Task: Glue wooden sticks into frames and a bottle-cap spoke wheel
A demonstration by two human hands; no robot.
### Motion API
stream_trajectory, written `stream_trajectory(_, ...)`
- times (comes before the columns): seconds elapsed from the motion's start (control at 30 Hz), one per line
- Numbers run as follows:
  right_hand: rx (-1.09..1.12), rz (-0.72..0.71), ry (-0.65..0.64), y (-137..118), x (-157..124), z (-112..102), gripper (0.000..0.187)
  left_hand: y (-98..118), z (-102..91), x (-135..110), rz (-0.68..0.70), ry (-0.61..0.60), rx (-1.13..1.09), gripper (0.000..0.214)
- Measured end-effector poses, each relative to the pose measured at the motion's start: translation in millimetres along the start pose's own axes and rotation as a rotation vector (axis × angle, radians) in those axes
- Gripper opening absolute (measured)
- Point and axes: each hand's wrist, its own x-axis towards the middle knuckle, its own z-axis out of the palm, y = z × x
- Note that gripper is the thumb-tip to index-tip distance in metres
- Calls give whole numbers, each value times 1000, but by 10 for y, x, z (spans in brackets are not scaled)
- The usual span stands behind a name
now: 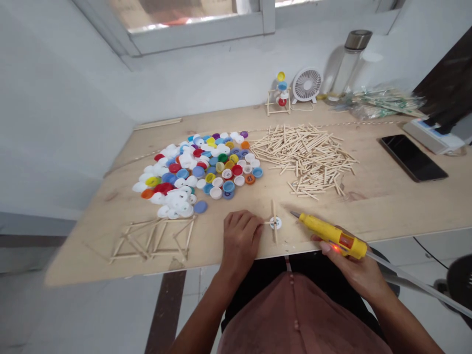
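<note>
My left hand point(240, 239) rests near the table's front edge, fingers curled and pinching a thin wooden stick that meets a white bottle cap point(275, 223). An upright-lying stick point(274, 221) crosses that cap. My right hand point(356, 269) grips a yellow glue gun point(332, 235), its tip pointing left, a little right of the cap and apart from it. A clear glue rod sticks out behind the gun.
A heap of coloured bottle caps point(201, 172) lies mid-table, a pile of wooden sticks point(306, 155) to its right. A stick frame point(155, 240) lies front left. A black phone point(412, 157), small fan point(307, 85), bottle point(350, 61) and stick-and-cap model point(280, 94) stand farther back.
</note>
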Motion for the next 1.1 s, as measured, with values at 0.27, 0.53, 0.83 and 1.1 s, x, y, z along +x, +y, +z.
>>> stream_trajectory(0.27,61,18,12,-16,4,16,25,-283,-137,291,99,-100,-7,21)
stream_trajectory(0.53,85,42,24,-57,15,22,27,-300,-98,218,101,-16,-10,21)
stream_trajectory(0.83,26,-37,-11,-195,196,5,23,-136,-163,53,-43,204,-81,13)
stream_trajectory(1.1,-71,-29,-39,-173,336,146,31,-165,-209,43,-125,196,-40,23)
